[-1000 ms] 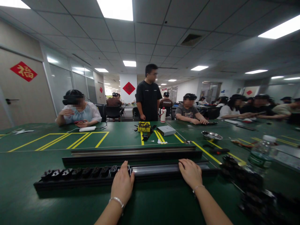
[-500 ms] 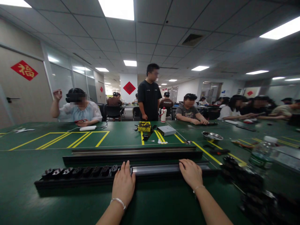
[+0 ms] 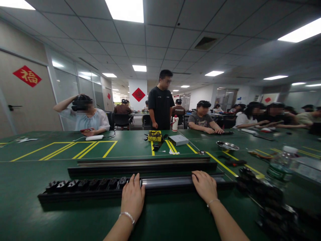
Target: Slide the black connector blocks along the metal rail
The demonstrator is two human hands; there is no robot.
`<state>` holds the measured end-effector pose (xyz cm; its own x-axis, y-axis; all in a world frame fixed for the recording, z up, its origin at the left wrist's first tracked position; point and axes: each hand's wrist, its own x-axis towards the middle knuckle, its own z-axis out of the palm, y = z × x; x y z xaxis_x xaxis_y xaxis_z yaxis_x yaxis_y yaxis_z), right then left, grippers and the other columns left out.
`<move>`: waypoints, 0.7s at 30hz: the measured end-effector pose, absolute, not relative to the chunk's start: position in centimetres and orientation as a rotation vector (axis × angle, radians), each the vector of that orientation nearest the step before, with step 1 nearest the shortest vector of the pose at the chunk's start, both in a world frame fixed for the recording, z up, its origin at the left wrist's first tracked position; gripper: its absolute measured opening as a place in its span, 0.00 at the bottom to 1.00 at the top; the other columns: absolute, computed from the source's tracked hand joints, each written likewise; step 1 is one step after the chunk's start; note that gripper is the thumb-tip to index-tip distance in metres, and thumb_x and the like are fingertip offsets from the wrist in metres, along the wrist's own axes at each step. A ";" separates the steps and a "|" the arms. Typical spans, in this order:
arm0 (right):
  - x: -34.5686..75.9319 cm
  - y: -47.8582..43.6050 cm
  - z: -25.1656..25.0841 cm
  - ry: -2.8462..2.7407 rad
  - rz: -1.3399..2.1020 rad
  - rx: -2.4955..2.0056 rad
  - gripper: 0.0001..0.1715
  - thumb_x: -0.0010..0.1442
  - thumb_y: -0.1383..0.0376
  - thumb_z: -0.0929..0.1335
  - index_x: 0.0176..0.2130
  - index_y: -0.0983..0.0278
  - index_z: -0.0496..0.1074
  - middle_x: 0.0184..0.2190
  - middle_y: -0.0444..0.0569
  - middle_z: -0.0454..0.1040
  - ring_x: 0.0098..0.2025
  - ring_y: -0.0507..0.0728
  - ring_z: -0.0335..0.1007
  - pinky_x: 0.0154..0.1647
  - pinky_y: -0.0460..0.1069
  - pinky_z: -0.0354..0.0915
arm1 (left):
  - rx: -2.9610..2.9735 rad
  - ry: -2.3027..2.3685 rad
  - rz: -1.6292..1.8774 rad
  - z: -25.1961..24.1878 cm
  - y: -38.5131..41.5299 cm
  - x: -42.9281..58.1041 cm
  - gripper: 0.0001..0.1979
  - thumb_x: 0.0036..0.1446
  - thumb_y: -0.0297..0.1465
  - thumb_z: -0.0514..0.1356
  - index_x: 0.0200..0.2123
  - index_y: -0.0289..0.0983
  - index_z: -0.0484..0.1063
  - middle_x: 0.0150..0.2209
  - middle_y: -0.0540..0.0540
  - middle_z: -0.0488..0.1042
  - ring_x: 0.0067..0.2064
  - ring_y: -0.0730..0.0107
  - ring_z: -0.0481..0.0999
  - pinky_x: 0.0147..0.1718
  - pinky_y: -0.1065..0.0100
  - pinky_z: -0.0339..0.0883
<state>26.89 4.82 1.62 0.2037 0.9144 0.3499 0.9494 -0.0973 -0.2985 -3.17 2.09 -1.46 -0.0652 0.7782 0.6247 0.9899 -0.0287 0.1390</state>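
Across the table before me lies a long black channel (image 3: 92,198). Its left half holds a row of black block-shaped modules (image 3: 93,183) with prongs on some tops. A shiny grey strip (image 3: 168,182) fills the stretch further right. My left hand (image 3: 132,197) rests palm down where modules and strip meet, fingers extended over the channel. Toward the right end, my right hand (image 3: 205,185) lies on the strip, its fingers laid loosely across it and the fingertips partly hidden. Neither hand is wrapped round anything. Behind runs a second long black channel (image 3: 140,169).
Dark parts (image 3: 268,197) are piled at right by a clear bottle (image 3: 281,167). Further back are a metal bowl (image 3: 227,146), a grey box (image 3: 178,140) and a yellow block wound with cable (image 3: 154,135). People sit and stand across the green table (image 3: 62,221).
Both my hands stay in place on the channel. Across the table at left, a seated person's raised hand has moved to their head. The view has shifted very slightly.
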 end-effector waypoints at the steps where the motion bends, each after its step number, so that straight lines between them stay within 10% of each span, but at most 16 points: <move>1: 26.9 4.8 1.6 -1.731 -0.106 -2.030 0.24 0.59 0.56 0.53 0.46 0.54 0.71 0.50 0.43 0.70 0.56 0.57 0.57 0.54 0.57 0.50 | -1.852 -1.896 -0.802 -1.5 2.1 -3.1 0.21 0.58 0.33 0.47 0.53 0.31 0.62 0.52 0.36 0.67 0.52 0.60 0.67 0.49 0.59 0.61; 21: 27.1 5.2 1.1 -1.729 -0.163 -2.058 0.24 0.59 0.56 0.54 0.45 0.53 0.71 0.50 0.42 0.70 0.55 0.56 0.58 0.53 0.56 0.51 | -1.859 -1.928 -0.800 -1.2 2.0 -2.8 0.20 0.59 0.31 0.46 0.53 0.33 0.62 0.52 0.36 0.67 0.51 0.61 0.68 0.48 0.59 0.60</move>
<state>27.12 5.24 1.11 0.2093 0.9065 0.3668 0.9590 -0.1170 -0.2580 -2.85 1.98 -1.16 -0.0818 0.7931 0.6036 0.9875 -0.0175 0.1569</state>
